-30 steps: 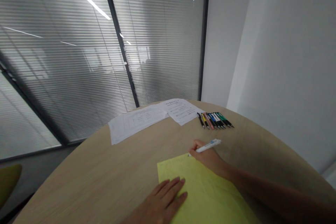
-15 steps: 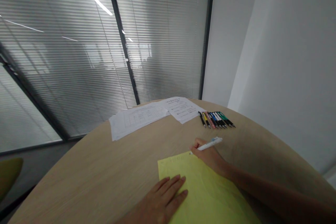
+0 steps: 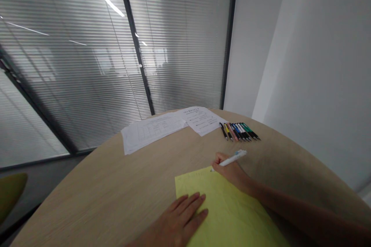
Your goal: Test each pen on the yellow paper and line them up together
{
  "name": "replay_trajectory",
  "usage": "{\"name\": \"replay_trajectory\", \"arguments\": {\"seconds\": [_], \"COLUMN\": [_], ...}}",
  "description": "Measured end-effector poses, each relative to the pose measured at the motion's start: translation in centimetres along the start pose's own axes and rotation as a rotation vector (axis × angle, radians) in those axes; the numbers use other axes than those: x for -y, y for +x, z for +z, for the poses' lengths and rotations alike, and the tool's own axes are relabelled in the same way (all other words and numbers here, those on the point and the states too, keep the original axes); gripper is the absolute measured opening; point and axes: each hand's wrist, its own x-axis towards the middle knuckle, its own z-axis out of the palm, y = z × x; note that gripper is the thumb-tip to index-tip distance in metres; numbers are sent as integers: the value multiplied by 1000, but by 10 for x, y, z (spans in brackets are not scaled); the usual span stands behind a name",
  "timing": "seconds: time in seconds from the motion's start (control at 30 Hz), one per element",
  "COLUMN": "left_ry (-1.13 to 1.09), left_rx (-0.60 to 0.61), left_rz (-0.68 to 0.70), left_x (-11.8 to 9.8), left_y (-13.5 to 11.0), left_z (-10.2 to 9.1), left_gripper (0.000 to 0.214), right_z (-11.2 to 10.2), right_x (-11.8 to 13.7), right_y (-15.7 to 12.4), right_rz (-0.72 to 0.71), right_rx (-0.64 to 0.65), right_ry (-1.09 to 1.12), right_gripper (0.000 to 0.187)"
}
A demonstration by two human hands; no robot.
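A yellow sheet of paper [image 3: 228, 208] lies on the table in front of me, with faint writing along its top edge. My right hand [image 3: 228, 169] is closed around a white pen [image 3: 234, 157], its tip down at the upper part of the sheet. The pen slants, its back end pointing up to the right. Flat on the sheet's left side rests my left hand [image 3: 185, 216], fingers stretched out and holding nothing. The right forearm covers the sheet's right edge.
Beyond the sheet, a row of several pens [image 3: 239, 132] lies on the round wooden table [image 3: 130, 185]. White printed papers [image 3: 153, 128] overlap near the far edge. Behind stand a glass partition with blinds [image 3: 185, 46] and a white wall [image 3: 319, 65]. A yellow-green chair [image 3: 11, 193] is at the left.
My right hand has shifted very slightly right with the pen, and the faint row of writing reaches a little further. My left hand stays in place on the sheet.
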Motion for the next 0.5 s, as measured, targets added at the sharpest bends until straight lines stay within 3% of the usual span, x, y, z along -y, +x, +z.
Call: {"name": "replay_trajectory", "arguments": {"seconds": [0.3, 0.5], "left_ry": [-20, 5], "left_rx": [-3, 23], "left_rz": [1, 64], "left_x": [-1, 27], "left_y": [-1, -4], "left_z": [-2, 36], "left_gripper": [56, 53], "right_z": [-3, -11], "right_x": [7, 20], "right_y": [-2, -3], "right_rz": [11, 65], "right_rx": [10, 47], "right_ry": [47, 242], "right_gripper": [14, 19]}}
